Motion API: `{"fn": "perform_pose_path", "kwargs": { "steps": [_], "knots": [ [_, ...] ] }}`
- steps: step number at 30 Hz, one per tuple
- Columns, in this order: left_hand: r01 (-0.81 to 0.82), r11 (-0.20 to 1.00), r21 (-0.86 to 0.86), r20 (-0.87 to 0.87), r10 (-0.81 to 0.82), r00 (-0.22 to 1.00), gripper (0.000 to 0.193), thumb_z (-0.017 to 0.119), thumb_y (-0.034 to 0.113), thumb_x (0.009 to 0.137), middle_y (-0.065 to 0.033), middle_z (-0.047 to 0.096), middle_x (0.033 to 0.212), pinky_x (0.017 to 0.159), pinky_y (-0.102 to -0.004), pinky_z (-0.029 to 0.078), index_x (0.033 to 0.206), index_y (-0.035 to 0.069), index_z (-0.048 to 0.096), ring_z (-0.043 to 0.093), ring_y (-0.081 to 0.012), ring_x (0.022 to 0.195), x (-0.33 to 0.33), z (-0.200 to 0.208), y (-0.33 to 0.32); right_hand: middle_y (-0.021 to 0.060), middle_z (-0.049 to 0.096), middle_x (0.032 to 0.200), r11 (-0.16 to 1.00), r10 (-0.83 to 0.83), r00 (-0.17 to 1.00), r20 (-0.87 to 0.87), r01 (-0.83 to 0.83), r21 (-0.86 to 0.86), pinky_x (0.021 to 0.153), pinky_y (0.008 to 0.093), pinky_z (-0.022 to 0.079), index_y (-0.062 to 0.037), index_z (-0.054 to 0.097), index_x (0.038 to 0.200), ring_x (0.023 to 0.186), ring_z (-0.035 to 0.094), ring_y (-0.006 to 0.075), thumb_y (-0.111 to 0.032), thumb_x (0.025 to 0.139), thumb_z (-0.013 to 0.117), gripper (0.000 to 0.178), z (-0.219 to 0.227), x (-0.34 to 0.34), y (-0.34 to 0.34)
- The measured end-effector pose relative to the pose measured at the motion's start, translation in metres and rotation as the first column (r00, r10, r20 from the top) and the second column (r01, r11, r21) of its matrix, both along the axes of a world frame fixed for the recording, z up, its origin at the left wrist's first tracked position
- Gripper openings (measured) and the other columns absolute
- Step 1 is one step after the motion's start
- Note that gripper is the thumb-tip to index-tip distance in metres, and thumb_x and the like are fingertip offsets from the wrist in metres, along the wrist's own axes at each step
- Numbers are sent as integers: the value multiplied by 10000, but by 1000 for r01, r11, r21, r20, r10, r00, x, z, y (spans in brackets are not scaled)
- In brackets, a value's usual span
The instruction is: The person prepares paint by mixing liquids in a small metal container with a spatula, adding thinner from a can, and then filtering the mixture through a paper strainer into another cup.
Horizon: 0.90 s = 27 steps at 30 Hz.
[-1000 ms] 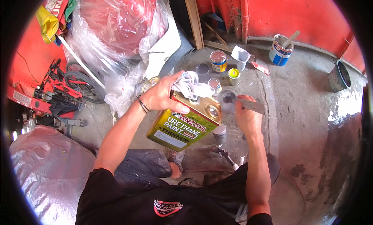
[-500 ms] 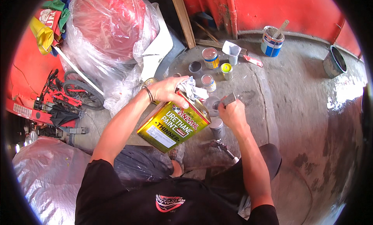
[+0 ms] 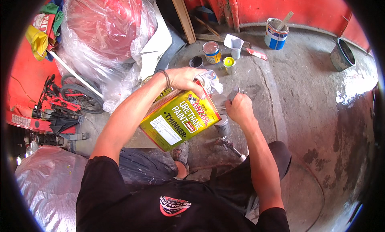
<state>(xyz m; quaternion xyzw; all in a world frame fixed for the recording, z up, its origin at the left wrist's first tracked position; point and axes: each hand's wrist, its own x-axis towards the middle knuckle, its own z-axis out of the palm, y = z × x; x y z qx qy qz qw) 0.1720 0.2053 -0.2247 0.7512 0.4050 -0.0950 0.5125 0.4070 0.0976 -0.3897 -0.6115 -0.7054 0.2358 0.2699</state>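
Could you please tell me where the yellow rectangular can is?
In the head view, the yellow can is just left of centre, tilted in the left hand, a white cloth at its top.

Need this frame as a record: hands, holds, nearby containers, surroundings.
left hand: grips the rectangular can at its top
can pose: tilted, top toward the right
white cloth: at the can's top, by the left fingers
right hand: holds a flat grey tool
floor ahead: blue-and-yellow can, yellow-topped can, pale cup
farther right: blue-and-white can with stick, dark bucket
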Motion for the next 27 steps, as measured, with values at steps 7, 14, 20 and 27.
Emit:
{"fn": "perform_pose_path", "kwargs": {
  "steps": [7, 14, 20, 27],
  "knots": [
    [58, 998, 3, -112, -57, 992, 777, 952, 338, 818, -100, 787, 1288, 1069, -388, 566, 1470, 78, 618, 734, -207, 1179, 4, -11, 13, 254, 745, 796, 999, -41, 999, -24, 42, 29, 768, 571, 612, -12, 734, 768, 792, 751, 481, -173, 882, 731, 198, -27, 1, 4],
    [70, 998, -3, -147, -69, 987, 890, 971, 351, 793, -102, 784, 1310, 1094, -375, 558, 1537, 70, 572, 730, -206, 1199, 15, -7, 14, 242, 761, 842, 998, -62, 998, -33, 62, 17, 781, 567, 612, -24, 769, 827, 836, 759, 474, -176, 891, 718, 173, -35, 5, 5],
    [66, 997, 35, -112, -62, 992, 856, 969, 416, 764, -132, 785, 1276, 1028, -379, 588, 1452, 54, 610, 751, -216, 1164, 8, -14, 13, 243, 769, 874, 998, -56, 998, -19, 55, -40, 795, 564, 612, -42, 798, 890, 867, 762, 471, -200, 906, 710, 181, -30, 5, 6],
    [29, 999, 36, -57, -27, 998, 833, 973, 281, 806, -100, 783, 1308, 1108, -386, 553, 1505, 58, 579, 723, -197, 1213, 0, -5, 3, 245, 771, 895, 995, -80, 996, -36, 78, -62, 791, 558, 604, -44, 807, 961, 888, 757, 477, -214, 920, 708, 201, -14, 12, 11]
  ]
}}
